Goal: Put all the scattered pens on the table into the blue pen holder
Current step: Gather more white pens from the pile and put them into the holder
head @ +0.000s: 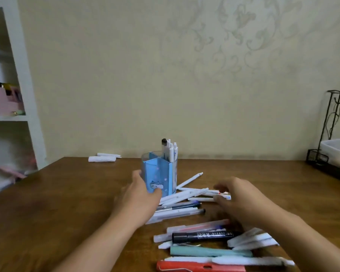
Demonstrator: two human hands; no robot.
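The left hand (140, 197) wraps the near-left side of the blue pen holder (159, 174), whose mouth is partly filled at the far right by upright white pens (171, 151); its near-left part looks free. Just right of that hand, white pens (186, 195) and clear-barrelled pens (180, 212) crowd the table (57, 193). The right hand (241, 201) hovers over them, blurred. Nearer than this hand lie a black marker (203, 236), a teal pen (210, 251) and a red pen (200, 266). Left of the left hand, bare wood. Far right of the right hand stands a black wire rack (330, 138)
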